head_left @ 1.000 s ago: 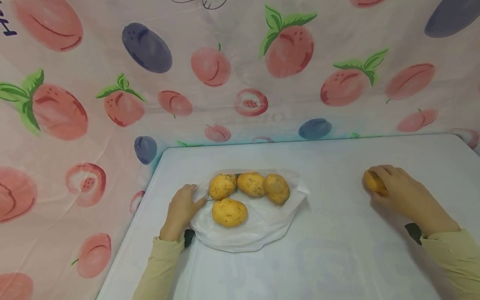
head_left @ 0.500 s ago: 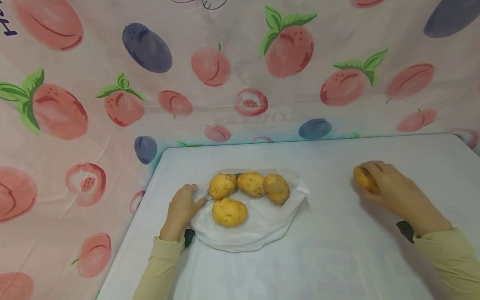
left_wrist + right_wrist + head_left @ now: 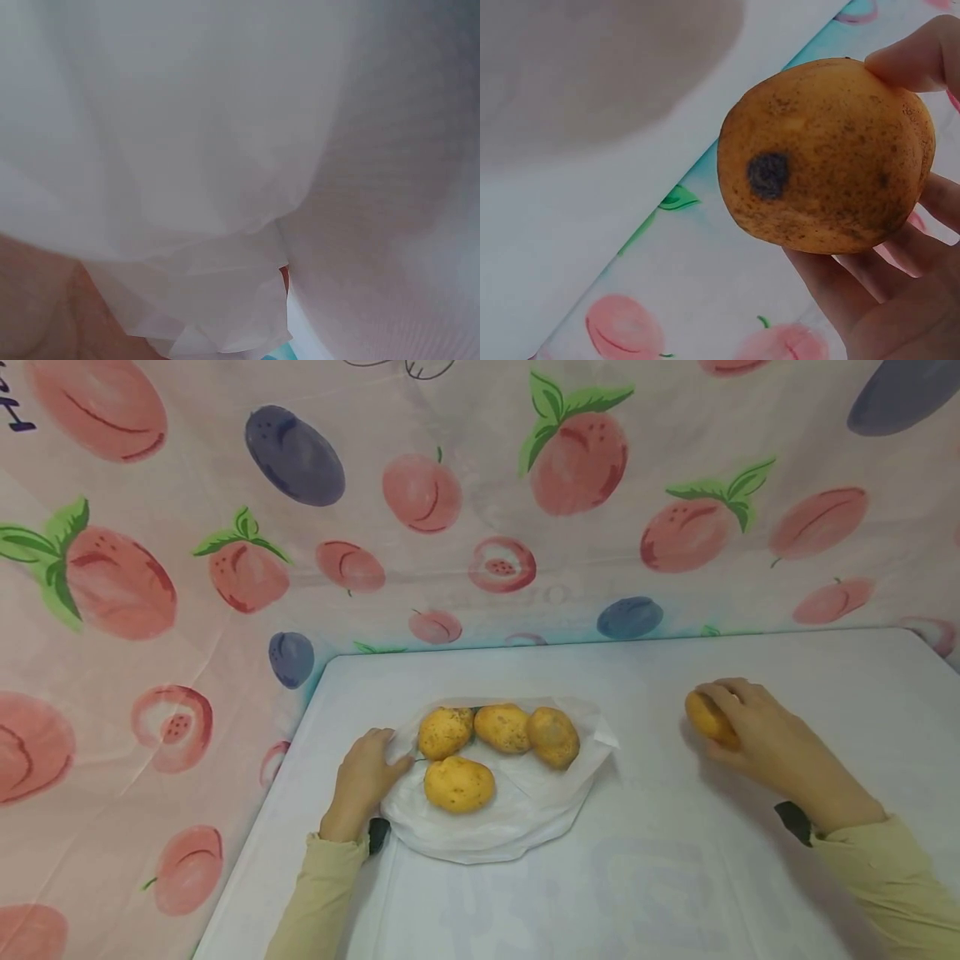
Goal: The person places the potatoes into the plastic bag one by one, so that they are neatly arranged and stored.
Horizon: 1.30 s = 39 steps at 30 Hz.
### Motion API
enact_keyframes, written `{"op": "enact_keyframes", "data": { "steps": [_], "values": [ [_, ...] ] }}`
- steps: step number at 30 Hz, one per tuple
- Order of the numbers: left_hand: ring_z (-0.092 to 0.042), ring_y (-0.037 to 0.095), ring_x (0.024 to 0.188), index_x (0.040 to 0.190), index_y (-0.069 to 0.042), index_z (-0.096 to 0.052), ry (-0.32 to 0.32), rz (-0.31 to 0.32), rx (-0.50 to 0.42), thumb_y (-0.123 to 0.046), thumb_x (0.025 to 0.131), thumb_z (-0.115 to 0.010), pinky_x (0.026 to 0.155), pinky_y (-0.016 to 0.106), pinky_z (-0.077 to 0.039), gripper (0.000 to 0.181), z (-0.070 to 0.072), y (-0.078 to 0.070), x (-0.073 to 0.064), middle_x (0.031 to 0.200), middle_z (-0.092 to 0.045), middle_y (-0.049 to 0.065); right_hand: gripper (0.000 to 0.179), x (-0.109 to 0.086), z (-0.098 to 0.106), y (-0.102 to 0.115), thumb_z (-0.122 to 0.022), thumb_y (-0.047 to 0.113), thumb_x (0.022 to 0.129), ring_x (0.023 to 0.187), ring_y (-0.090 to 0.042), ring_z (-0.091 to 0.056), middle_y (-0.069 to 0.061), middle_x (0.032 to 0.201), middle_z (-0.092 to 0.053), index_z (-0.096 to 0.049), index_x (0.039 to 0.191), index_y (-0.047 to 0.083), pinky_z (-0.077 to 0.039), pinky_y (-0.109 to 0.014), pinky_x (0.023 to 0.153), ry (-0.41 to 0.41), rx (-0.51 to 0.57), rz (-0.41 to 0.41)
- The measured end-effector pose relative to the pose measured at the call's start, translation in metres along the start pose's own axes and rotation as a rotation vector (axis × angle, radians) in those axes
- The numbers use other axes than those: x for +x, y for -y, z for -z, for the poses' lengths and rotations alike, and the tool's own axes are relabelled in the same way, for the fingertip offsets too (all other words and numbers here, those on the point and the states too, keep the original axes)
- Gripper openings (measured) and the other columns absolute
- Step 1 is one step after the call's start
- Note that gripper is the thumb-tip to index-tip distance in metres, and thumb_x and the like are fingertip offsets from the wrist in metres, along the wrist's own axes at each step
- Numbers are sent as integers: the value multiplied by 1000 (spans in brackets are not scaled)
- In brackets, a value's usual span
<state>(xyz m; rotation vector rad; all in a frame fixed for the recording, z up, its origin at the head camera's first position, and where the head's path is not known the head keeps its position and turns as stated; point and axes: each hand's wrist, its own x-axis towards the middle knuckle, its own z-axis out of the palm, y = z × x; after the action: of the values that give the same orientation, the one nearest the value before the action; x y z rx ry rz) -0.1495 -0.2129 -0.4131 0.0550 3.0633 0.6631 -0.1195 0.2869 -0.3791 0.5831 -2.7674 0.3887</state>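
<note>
My right hand point(image 3: 765, 743) grips a yellow potato point(image 3: 710, 718) above the right part of the table. In the right wrist view this potato point(image 3: 825, 157) has a dark round spot, with the thumb at its top and fingers beneath. A white plastic bag point(image 3: 517, 827) lies spread open on the table. Inside it are several potatoes point(image 3: 459, 785), one in front and the others in a row behind. My left hand point(image 3: 365, 781) holds the left edge of the bag between thumb and fingers. The plastic point(image 3: 210, 135) covers much of the left wrist view and hides most of that hand.
The white table point(image 3: 660, 877) extends around the bag, its back edge against a hanging cloth point(image 3: 465, 460) printed with peaches and plums. The cloth also hangs along the left side.
My right hand has moved left toward the bag and slightly back, carrying the potato. The left hand, the bag and the potatoes in it have stayed put.
</note>
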Motion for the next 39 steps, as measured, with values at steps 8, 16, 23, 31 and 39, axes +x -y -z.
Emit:
{"op": "enact_keyframes", "data": {
  "steps": [8, 16, 23, 31, 39],
  "values": [
    [-54, 43, 123, 133, 8, -56, -13, -17, 8, -27, 89, -72, 100, 58, -45, 58, -2, 1, -1, 132, -58, 25, 69, 4, 2, 13, -86, 3, 67, 103, -40, -53, -25, 120, -51, -53, 127, -3, -53, -61, 79, -24, -2, 48],
    [-55, 42, 122, 132, 7, -56, -17, -22, 8, -27, 89, -72, 99, 58, -46, 57, -1, 1, -1, 131, -59, 24, 72, 9, 3, 24, -86, 6, 65, 101, -38, -53, -24, 120, -50, -53, 130, -2, -55, -58, 74, -42, -4, 88],
    [-55, 42, 121, 131, 7, -57, -11, -19, 14, -27, 89, -72, 99, 57, -46, 56, -1, 1, -1, 130, -59, 24, 72, 14, 5, 32, -87, 5, 65, 102, -35, -54, -22, 121, -51, -55, 130, 1, -55, -56, 74, -58, 8, 101],
    [-55, 42, 122, 132, 7, -57, 1, -8, 19, -28, 89, -72, 100, 57, -46, 57, 0, 0, 0, 130, -59, 23, 70, 21, 9, 42, -84, 5, 65, 100, -32, -54, -20, 120, -53, -55, 130, 1, -56, -51, 71, -117, 18, 142],
    [-55, 41, 121, 131, 6, -57, 0, -5, 16, -28, 89, -72, 99, 57, -46, 56, -1, 0, 0, 129, -59, 23, 68, 29, 15, 54, -82, 6, 66, 101, -31, -54, -19, 120, -53, -56, 129, 2, -57, -50, 72, -167, 23, 187]
  ]
}}
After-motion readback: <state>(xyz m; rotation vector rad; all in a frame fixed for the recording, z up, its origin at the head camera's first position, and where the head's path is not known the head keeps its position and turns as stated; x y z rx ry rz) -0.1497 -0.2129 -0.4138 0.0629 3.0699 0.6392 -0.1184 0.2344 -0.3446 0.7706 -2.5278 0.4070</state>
